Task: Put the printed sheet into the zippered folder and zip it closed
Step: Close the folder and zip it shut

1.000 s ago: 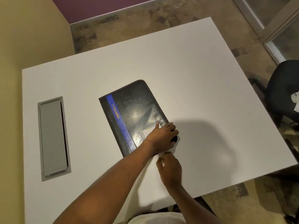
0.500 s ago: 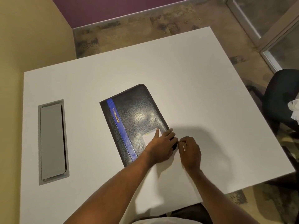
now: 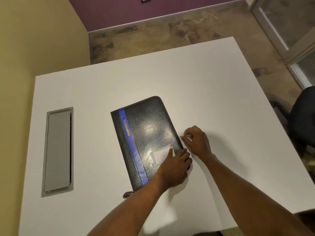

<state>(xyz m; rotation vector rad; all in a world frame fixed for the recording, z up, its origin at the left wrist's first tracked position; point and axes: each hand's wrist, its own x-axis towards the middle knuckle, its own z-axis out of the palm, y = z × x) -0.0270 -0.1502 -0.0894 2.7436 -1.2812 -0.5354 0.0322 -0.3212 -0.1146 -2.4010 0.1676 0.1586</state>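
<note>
A black zippered folder (image 3: pixel 146 133) with a blue stripe and the word PORTFOLIO lies closed on the white table (image 3: pixel 204 86). My left hand (image 3: pixel 173 167) presses flat on its near right corner, fingers beside a small white label (image 3: pixel 161 155). My right hand (image 3: pixel 196 140) pinches the metal zipper pull (image 3: pixel 182 137) at the folder's right edge, about halfway along. The printed sheet is hidden from view. A second zipper tab (image 3: pixel 127 194) pokes out at the near left corner.
A grey cable hatch (image 3: pixel 58 151) is set into the table on the left. A dark office chair (image 3: pixel 303 114) stands off the table's right side. Yellow wall at left, floor beyond the far edge.
My right hand came up from the near edge to the folder's right side, took hold of the zipper pull and slid it farther along the edge. My left hand stayed pressed down.
</note>
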